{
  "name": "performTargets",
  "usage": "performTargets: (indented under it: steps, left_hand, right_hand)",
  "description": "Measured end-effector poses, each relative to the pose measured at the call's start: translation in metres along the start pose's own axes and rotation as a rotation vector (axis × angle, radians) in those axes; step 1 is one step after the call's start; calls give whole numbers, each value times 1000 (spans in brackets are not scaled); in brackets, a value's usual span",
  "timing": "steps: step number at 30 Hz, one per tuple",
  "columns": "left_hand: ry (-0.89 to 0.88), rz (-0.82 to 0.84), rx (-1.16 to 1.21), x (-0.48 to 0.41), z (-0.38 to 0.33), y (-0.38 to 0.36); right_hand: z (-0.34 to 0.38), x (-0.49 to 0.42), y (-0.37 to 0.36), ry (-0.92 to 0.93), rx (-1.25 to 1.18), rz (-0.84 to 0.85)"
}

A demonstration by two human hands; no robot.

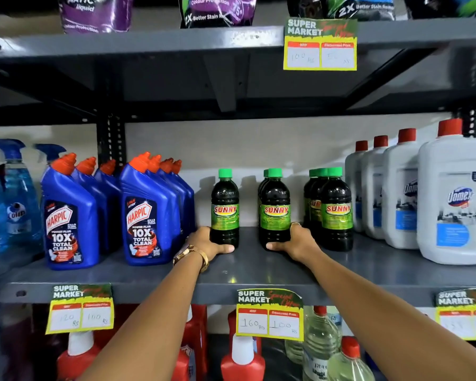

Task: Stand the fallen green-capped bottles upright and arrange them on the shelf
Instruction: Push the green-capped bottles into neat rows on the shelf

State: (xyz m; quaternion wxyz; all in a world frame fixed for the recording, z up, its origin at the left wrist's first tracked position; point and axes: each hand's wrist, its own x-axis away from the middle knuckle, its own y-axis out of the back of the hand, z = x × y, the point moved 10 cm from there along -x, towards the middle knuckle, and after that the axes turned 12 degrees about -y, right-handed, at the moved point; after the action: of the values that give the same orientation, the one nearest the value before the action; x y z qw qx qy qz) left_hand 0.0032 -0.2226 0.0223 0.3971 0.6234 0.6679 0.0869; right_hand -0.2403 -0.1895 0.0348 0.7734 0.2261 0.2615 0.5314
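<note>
On the shelf (248, 268) every bottle stands; left hand (208, 244) and right hand (294, 242) each grip one (225, 207), (275, 207). Arranging step: next, close the gaps.

Green-capped SUNNY bottles, dark liquid, green labels, all upright on the grey middle shelf (259, 268). Left bottle (225, 207) stands alone. Centre bottle (275, 207) hides another behind. Right cluster (337, 209): three, front to back.

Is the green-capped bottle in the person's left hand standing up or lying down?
Upright. The Sunny bottle stands on its base on the grey shelf, green cap on top, with the left hand wrapped round its bottom.
</note>
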Motion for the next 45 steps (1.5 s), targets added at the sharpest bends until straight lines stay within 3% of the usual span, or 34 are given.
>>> performTargets:
  steps: [11,45]
  left_hand:
    - [1,36,96,-8,7,-6]
    - [14,48,-64,4,-3,-2]
  right_hand:
    - [0,-5,-1,-8,63,4]
    - [-8,-14,-6,-19,74,3]
